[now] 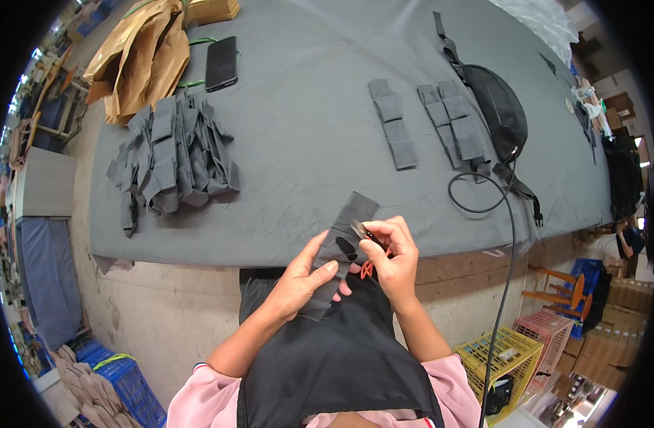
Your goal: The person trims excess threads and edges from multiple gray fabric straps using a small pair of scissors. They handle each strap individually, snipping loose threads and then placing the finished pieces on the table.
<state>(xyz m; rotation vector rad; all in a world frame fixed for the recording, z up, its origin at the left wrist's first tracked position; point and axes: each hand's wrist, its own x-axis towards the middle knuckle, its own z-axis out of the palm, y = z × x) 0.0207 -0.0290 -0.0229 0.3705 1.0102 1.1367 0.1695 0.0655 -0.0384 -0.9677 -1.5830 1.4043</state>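
Observation:
At the table's front edge my left hand [302,279] grips a dark grey fabric strip [357,208], thumb on top and fingertips beneath. The strip slants up and to the right, with a black patch on its middle. My right hand [396,260] is closed around small thread snips [358,229], their tip over the strip's right edge. A red cord [367,269] hangs by the right fingers. Whether the blades touch the cloth, I cannot tell. To the left lies a heap of similar grey strips [173,153]; one strip [393,125] and a pair [451,121] lie at the right.
The grey cloth-covered table [298,93] bears a brown paper bag [145,57], a phone [221,64] and a black waist bag [494,107]. A black cable [511,257] runs over the right edge. Yellow [505,349] and blue [131,381] crates stand on the floor.

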